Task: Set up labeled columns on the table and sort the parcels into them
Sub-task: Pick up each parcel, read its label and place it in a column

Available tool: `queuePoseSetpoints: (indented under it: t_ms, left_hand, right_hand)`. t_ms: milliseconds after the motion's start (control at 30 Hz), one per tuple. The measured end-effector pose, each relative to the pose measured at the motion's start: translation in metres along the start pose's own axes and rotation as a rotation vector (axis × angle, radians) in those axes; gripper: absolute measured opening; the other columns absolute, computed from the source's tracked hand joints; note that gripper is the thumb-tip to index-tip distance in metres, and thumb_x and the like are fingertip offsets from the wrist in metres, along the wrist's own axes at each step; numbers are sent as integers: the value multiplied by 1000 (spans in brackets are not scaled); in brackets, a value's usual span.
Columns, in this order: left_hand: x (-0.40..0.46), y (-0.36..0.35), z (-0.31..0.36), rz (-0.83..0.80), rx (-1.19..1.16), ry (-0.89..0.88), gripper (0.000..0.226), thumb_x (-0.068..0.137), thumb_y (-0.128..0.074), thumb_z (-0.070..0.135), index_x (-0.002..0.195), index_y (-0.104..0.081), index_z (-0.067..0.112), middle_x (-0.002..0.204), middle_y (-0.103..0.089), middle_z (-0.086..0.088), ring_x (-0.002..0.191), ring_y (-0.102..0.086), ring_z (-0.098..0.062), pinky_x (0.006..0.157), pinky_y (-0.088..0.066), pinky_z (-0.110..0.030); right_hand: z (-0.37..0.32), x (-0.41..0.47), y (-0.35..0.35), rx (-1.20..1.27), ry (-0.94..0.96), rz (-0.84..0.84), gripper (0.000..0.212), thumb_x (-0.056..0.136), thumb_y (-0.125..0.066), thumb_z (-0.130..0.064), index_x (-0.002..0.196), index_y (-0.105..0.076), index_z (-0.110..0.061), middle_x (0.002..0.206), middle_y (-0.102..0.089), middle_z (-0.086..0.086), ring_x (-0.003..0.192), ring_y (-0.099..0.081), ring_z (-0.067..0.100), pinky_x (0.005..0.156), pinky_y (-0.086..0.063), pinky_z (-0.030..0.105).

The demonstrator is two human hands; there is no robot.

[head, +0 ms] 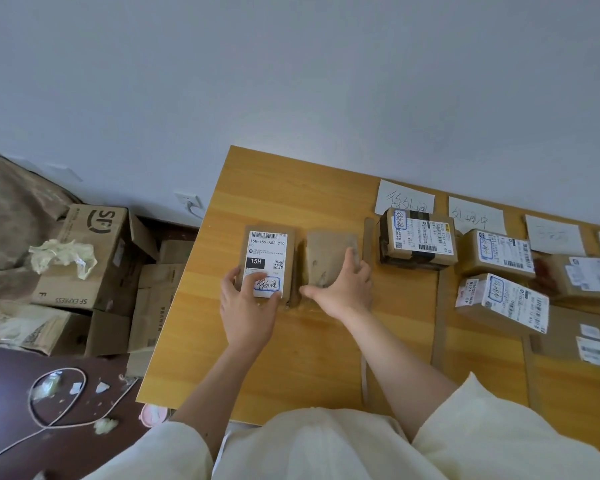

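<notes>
Two small brown parcels lie side by side on the wooden table (pixel 291 188), left of the labelled columns. My left hand (pixel 248 306) grips the near end of the labelled parcel (pixel 266 251), thumb on its left edge and fingers over its white shipping label. My right hand (pixel 343 289) lies over the plain parcel (pixel 321 254), fingers spread across its right side and thumb along its near edge. Handwritten paper column labels (pixel 404 197) (pixel 477 216) (pixel 553 233) lie along the far edge. Cardboard strips (pixel 368 237) (pixel 442 323) divide the columns.
Sorted parcels sit in the columns: one (pixel 418 239) under the first label, two (pixel 499 252) (pixel 503 303) under the second, more (pixel 589 275) (pixel 579 337) further right. Left of the table, open cardboard boxes (pixel 90 251) are piled on the floor, with a cable (pixel 35 427) and paper scraps.
</notes>
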State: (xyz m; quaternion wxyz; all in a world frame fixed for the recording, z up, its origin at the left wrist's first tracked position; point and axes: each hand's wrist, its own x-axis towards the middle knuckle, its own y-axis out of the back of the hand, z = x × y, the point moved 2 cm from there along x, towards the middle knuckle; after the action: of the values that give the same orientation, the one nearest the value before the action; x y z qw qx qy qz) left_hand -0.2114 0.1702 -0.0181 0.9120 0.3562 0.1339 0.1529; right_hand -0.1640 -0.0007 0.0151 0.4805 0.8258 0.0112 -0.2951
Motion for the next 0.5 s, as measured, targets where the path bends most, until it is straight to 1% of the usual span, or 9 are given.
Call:
queuePoseSetpoints:
  t_ms: [100,167,200,267,300,333,367,433,500]
  left_hand:
    - [1,1,2,-6,12,18,41,79,-74,28,118,-62,24,142,-34,-5,132,-36,-25,104,-38,-46]
    - [1,0,3,-2,17,30,42,81,-73,27,120,-60,23,143,-34,-6,132,-35,-26,105,-36,-45]
    - [1,0,5,5,18,35,43,81,-72,26,122,-59,22,143,-35,-7,133,-35,-27,106,-35,-44]
    - [0,-1,9,20,23,44,45,82,-71,25,124,-57,19,143,-36,-8,133,-34,-28,108,-32,-42]
    - [0,-2,12,24,26,46,46,82,-70,24,125,-57,19,143,-37,-9,132,-34,-29,108,-31,-42]
    - [0,-2,14,25,29,43,46,81,-70,24,125,-56,19,143,-37,-9,132,-34,-29,107,-31,-41]
    - [0,-4,16,25,35,34,47,81,-70,24,126,-56,18,142,-38,-10,131,-34,-30,107,-31,-42]
    - [0,-6,20,33,58,8,48,81,-70,24,126,-56,17,142,-38,-12,130,-34,-31,107,-31,-43]
    - [-1,-7,24,34,73,-6,47,82,-70,24,127,-55,16,143,-38,-14,132,-32,-33,109,-28,-44]
  right_hand:
    - [10,1,21,197,67,52,125,60,-79,-57,153,-1,-31,156,-11,3,141,-26,27,112,-33,45]
    - [17,1,36,405,74,30,122,61,-82,-51,153,-5,-33,154,-15,0,138,-30,24,111,-35,45]
    - [20,0,42,531,60,-2,121,60,-83,-51,153,-8,-35,152,-19,-1,136,-33,22,109,-38,46]
    - [23,-3,52,792,20,-97,119,57,-85,-49,152,-14,-38,147,-33,-1,129,-43,20,98,-46,41]
    - [24,-6,57,891,-4,-155,117,57,-86,-49,151,-17,-37,143,-41,-2,124,-48,19,95,-47,39]
    - [25,-9,61,982,-25,-216,114,57,-86,-48,150,-21,-36,139,-48,-2,120,-54,20,93,-48,41]
    - [26,-13,64,1082,-45,-274,107,59,-85,-46,148,-26,-33,136,-53,1,116,-57,22,93,-50,45]
    - [30,-19,67,1342,-97,-382,86,64,-81,-41,139,-42,-23,135,-55,11,118,-56,30,96,-48,52]
    - [35,-27,70,1617,-113,-495,79,64,-80,-43,132,-51,-18,137,-54,16,125,-51,35,101,-44,53]
